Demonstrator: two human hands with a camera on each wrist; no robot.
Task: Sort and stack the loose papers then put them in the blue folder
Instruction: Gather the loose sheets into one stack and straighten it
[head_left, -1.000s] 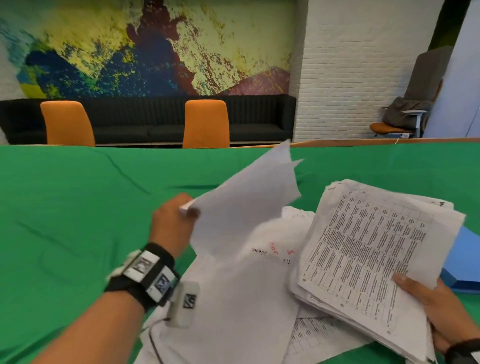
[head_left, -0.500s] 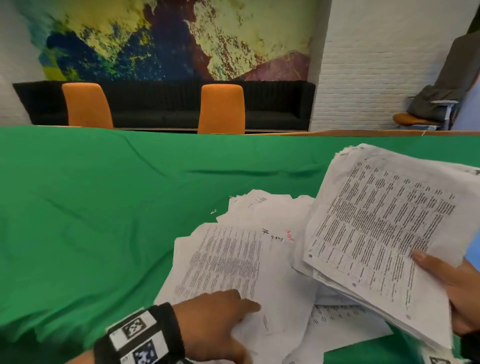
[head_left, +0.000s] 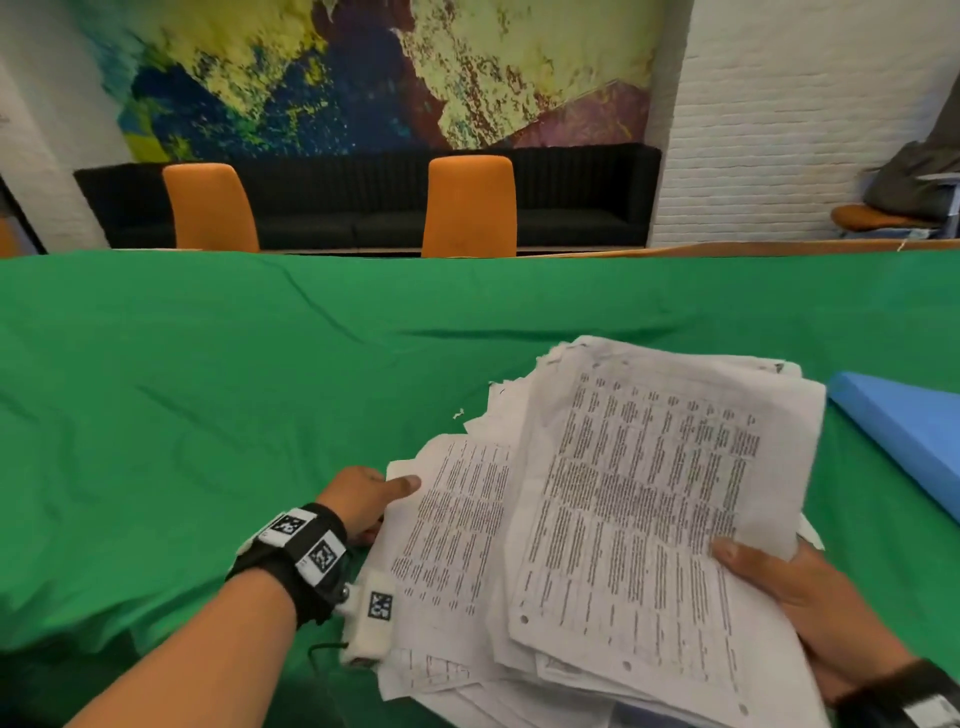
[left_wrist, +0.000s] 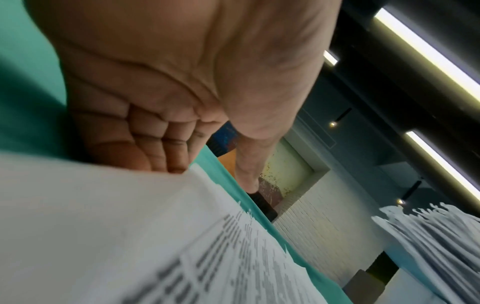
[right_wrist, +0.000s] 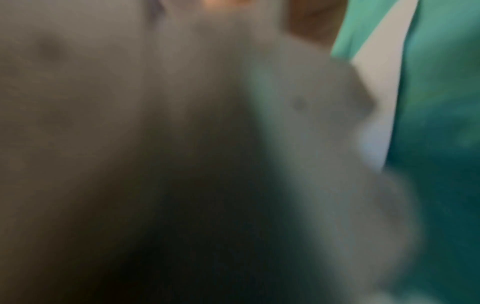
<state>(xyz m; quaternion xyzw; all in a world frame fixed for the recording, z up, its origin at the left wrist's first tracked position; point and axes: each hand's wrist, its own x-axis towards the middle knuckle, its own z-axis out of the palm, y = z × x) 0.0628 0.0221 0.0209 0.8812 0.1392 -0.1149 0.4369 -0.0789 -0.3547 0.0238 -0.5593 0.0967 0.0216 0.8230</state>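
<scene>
My right hand (head_left: 779, 587) grips a thick stack of printed papers (head_left: 654, 509), thumb on top at its near right corner, held tilted above the table. To its left lie loose printed sheets (head_left: 457, 530) on the green cloth. My left hand (head_left: 374, 499) pinches the far left corner of the top loose sheet, thumb on top; in the left wrist view the fingers (left_wrist: 155, 144) go under the sheet's (left_wrist: 103, 236) edge. The blue folder (head_left: 909, 441) lies at the right, beyond the stack. The right wrist view is blurred by grey paper (right_wrist: 182, 144).
A green cloth (head_left: 208, 415) covers the whole table. Two orange chairs (head_left: 467, 208) and a black sofa (head_left: 571, 197) stand behind the table's far edge. More loose sheets (head_left: 467, 675) stick out near the front edge under the stack.
My left hand laid down the sheet it held up, pressed on the loose pile near me, then moved farther and took the top sheet's corner. The right-hand stack rose, then came down leftward.
</scene>
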